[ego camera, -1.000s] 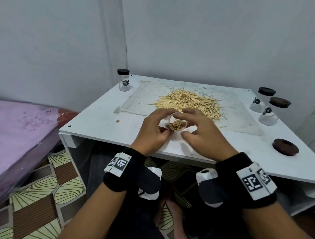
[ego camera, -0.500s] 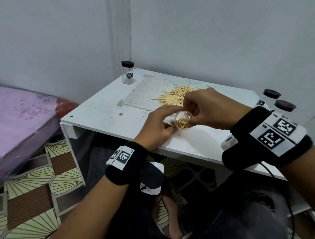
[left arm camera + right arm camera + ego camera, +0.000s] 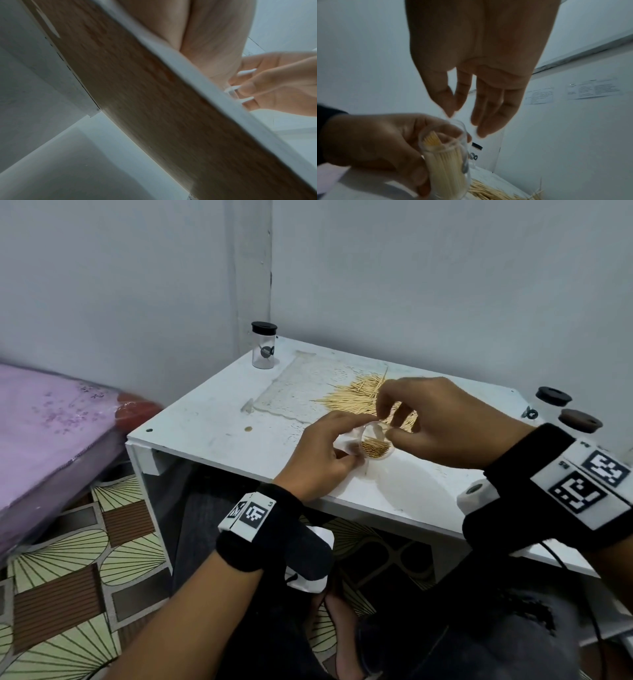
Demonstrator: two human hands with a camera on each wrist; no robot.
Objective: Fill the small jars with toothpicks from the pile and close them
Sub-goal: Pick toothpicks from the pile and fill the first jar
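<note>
Head view: a person seated at a white table [image 3: 219, 419] holds a small clear jar [image 3: 371, 441] in the left hand [image 3: 322, 457], the fingers curled round its wall and its open mouth tipped toward the camera, showing a packed bundle of toothpicks [image 3: 375, 447] inside. The right hand [image 3: 442, 422] hovers at the jar's rim, thumb and forefinger drawn close together just above the opening while the other fingers hang loosely bent; whether a toothpick sits between those two fingertips cannot be told.

Behind the hands, the loose pile of toothpicks [image 3: 356, 397] lies on a pale mat [image 3: 294, 392] in the middle of the table. A capped jar [image 3: 263, 345] with a black lid stands upright at the far left corner. At the far right edge, two more dark lids [image 3: 553, 396] show behind the right wrist, their jars mostly hidden.

From the right wrist camera, the held jar [image 3: 447, 159] is seen from the side, nearly full of upright toothpicks, gripped by the left hand [image 3: 373, 142], with the right hand's fingers [image 3: 489, 108] spread just above its mouth. The left wrist camera looks up past the table's edge [image 3: 197, 75] and shows little but blurred fingers beyond it.

A bed with a pink cover [image 3: 48, 419] stands to the left, over a patterned floor [image 3: 68, 559].
</note>
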